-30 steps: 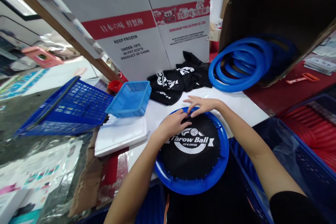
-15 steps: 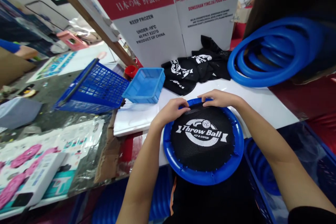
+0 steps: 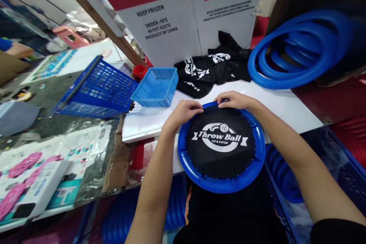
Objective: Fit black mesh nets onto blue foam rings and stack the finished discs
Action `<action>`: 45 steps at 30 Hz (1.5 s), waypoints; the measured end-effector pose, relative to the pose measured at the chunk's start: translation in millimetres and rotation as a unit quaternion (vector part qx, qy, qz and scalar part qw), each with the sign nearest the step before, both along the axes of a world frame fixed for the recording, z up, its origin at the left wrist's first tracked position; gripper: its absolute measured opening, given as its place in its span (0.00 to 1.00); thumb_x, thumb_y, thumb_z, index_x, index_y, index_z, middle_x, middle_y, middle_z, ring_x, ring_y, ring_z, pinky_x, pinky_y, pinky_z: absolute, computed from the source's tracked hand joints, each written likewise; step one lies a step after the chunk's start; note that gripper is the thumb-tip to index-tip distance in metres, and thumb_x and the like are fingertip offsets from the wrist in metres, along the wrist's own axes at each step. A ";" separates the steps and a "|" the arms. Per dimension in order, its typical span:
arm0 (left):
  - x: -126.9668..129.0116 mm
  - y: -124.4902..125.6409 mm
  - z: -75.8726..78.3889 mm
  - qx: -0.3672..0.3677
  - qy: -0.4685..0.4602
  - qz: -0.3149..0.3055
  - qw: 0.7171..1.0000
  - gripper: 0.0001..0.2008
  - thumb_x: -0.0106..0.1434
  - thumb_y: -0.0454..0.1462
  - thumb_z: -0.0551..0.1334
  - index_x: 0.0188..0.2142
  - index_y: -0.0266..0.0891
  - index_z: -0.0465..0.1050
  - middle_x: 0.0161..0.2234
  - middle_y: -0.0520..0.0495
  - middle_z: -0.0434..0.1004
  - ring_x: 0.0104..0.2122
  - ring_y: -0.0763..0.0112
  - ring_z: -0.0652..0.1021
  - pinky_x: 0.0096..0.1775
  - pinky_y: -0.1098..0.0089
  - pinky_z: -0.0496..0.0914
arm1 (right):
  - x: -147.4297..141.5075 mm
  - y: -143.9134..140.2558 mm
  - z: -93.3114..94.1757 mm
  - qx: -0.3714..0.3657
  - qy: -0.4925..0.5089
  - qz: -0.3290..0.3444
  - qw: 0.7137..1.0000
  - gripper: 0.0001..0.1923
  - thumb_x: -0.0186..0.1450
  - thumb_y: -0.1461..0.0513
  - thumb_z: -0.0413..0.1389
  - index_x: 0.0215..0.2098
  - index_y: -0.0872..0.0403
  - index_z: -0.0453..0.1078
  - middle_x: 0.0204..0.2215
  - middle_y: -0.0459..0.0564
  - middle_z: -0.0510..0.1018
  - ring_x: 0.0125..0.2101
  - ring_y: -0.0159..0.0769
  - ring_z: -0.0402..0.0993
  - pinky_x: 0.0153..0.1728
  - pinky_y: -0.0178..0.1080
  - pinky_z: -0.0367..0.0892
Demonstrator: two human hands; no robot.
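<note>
Blue plastic ring, round, lies flat at the near edge of the white table, its near portion overhanging that edge. A black mesh net printed in white with "Throw Ball" and a ball emblem is stretched across its opening, taut over most of the ring, with small pegs showing along the inner rim at the near side. At the far rim the net's edge is gripped by the left hand and right hand, fingers curled over it.
</note>
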State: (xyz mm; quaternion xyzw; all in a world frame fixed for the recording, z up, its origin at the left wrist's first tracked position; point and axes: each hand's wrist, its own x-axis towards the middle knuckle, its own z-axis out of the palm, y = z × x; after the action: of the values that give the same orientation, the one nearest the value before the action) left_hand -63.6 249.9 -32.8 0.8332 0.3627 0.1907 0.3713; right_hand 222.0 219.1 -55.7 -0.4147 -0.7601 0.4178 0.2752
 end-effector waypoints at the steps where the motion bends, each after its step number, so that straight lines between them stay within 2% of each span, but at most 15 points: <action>1: -0.4 0.3 0.2 -0.005 -0.002 0.003 1.000 0.05 0.62 0.38 0.68 0.34 0.41 0.85 0.35 0.47 0.87 0.37 0.63 0.83 0.44 0.64 0.75 | 0.5 0.5 -0.1 -0.004 -0.001 0.004 1.000 0.17 0.64 0.48 0.63 0.37 0.53 0.76 0.50 0.54 0.83 0.50 0.46 0.77 0.58 0.51 0.68; 5: -3.2 1.7 0.7 -0.035 -0.004 -0.009 0.999 0.05 0.61 0.37 0.69 0.36 0.40 0.85 0.37 0.46 0.87 0.38 0.63 0.83 0.46 0.63 0.76 | 3.0 3.4 -0.2 -0.003 -0.010 0.025 1.000 0.16 0.66 0.49 0.62 0.38 0.53 0.77 0.51 0.54 0.82 0.50 0.44 0.76 0.59 0.51 0.68; 9: -7.1 3.3 1.0 -0.044 0.007 -0.048 0.998 0.07 0.61 0.36 0.69 0.40 0.41 0.84 0.40 0.46 0.87 0.40 0.63 0.82 0.48 0.62 0.76 | 4.3 6.3 -2.1 -0.001 -0.014 0.040 0.999 0.15 0.69 0.50 0.60 0.40 0.53 0.78 0.51 0.53 0.81 0.50 0.44 0.76 0.60 0.49 0.68; 15: -8.7 3.5 2.6 0.027 0.059 -0.131 0.989 0.06 0.61 0.40 0.72 0.36 0.42 0.82 0.42 0.46 0.82 0.44 0.61 0.81 0.51 0.59 0.75 | 5.8 9.9 -5.3 0.003 -0.027 0.046 0.999 0.17 0.70 0.49 0.58 0.43 0.54 0.79 0.53 0.54 0.80 0.51 0.43 0.75 0.61 0.48 0.66; 18: -4.1 -3.4 2.3 0.068 0.090 -0.138 0.984 0.09 0.61 0.41 0.73 0.39 0.43 0.83 0.45 0.45 0.80 0.46 0.60 0.80 0.53 0.58 0.74 | 5.6 10.6 -6.2 0.005 -0.030 0.046 0.998 0.17 0.71 0.50 0.57 0.43 0.53 0.79 0.53 0.54 0.80 0.51 0.43 0.75 0.61 0.48 0.66; 21: 1.8 -12.0 2.0 0.096 0.125 -0.131 0.979 0.13 0.60 0.41 0.74 0.44 0.42 0.83 0.48 0.43 0.78 0.48 0.57 0.79 0.54 0.57 0.73 | 4.8 10.6 -7.0 0.008 -0.034 0.049 0.998 0.14 0.71 0.51 0.57 0.38 0.52 0.77 0.54 0.54 0.79 0.52 0.44 0.74 0.62 0.49 0.65; 24: 4.9 -15.2 2.7 0.097 0.147 -0.113 0.978 0.12 0.60 0.42 0.74 0.41 0.40 0.82 0.45 0.44 0.78 0.44 0.58 0.79 0.49 0.58 0.74 | 4.2 10.6 -7.3 0.012 -0.045 0.048 0.998 0.12 0.70 0.53 0.57 0.36 0.52 0.76 0.54 0.53 0.79 0.53 0.44 0.73 0.62 0.49 0.65; 28: 2.5 -8.7 4.8 0.054 0.125 -0.066 0.989 0.05 0.62 0.39 0.69 0.35 0.40 0.80 0.37 0.46 0.80 0.39 0.62 0.79 0.45 0.62 0.74 | 3.7 10.3 -5.6 0.015 -0.058 0.043 0.997 0.12 0.69 0.54 0.57 0.36 0.53 0.77 0.54 0.55 0.79 0.52 0.44 0.73 0.62 0.50 0.65; 31: -2.2 -1.8 5.7 -0.014 0.081 -0.028 0.996 0.05 0.63 0.38 0.66 0.34 0.41 0.81 0.35 0.47 0.83 0.37 0.64 0.81 0.44 0.63 0.75 | 3.4 9.4 -4.0 0.012 -0.063 0.041 0.997 0.11 0.69 0.55 0.56 0.36 0.53 0.76 0.55 0.54 0.79 0.53 0.44 0.73 0.63 0.50 0.65; 39: -7.8 4.6 -0.8 -0.115 0.001 0.017 0.993 0.05 0.59 0.38 0.69 0.33 0.40 0.84 0.30 0.47 0.84 0.31 0.66 0.81 0.39 0.64 0.79 | 4.0 5.7 -0.9 0.014 -0.076 0.028 0.997 0.10 0.69 0.56 0.56 0.38 0.52 0.78 0.55 0.53 0.80 0.53 0.45 0.75 0.62 0.50 0.66; 43: -8.2 7.2 -5.1 -0.173 -0.027 0.035 0.984 0.05 0.59 0.38 0.70 0.34 0.39 0.84 0.31 0.46 0.84 0.33 0.66 0.82 0.40 0.63 0.80 | -1.6 2.4 2.5 0.019 -0.077 0.016 0.997 0.15 0.71 0.52 0.55 0.45 0.53 0.79 0.50 0.54 0.83 0.51 0.45 0.77 0.58 0.49 0.68; 45: -8.4 8.9 -6.0 -0.187 -0.029 0.038 0.981 0.05 0.59 0.38 0.71 0.34 0.39 0.84 0.32 0.46 0.84 0.34 0.66 0.82 0.41 0.63 0.80 | -7.9 0.3 2.8 0.042 -0.082 0.013 0.996 0.17 0.71 0.50 0.56 0.44 0.53 0.78 0.49 0.55 0.82 0.50 0.46 0.77 0.58 0.50 0.68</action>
State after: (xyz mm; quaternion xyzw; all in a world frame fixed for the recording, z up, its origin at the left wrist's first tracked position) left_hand -72.0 258.8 -38.9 0.7288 0.4124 0.1581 0.5233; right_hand 214.1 219.4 -52.9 -0.4259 -0.8020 0.3539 0.2240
